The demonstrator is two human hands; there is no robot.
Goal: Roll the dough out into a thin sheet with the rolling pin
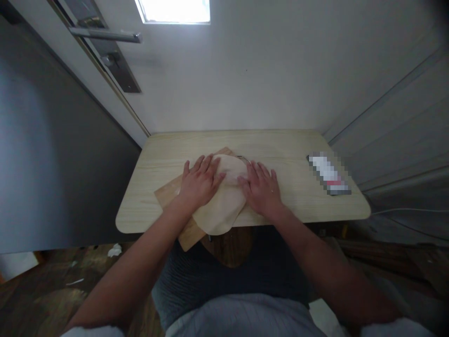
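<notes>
A pale, thin, rounded sheet that looks like rolled-out dough (224, 206) lies over a wooden cutting board (192, 235). Its near end hangs past the table's front edge. My left hand (200, 180) rests palm down across the sheet's left side, fingers spread. On the opposite side, my right hand (261, 187) lies flat at the sheet's right edge, fingers apart and thumb pointing inward. Neither hand is closed around anything. Beyond the sheet, a thin curved metal piece (244, 159) shows by the right fingertips; the rest of it is hidden.
The board sits aslant on a small light wood table (291, 150), its near corner overhanging the front. A blurred-out phone-like object (329, 175) lies at the table's right end. Behind stands a white door with a metal handle (108, 35). Crumpled white paper (114, 250) is on the floor.
</notes>
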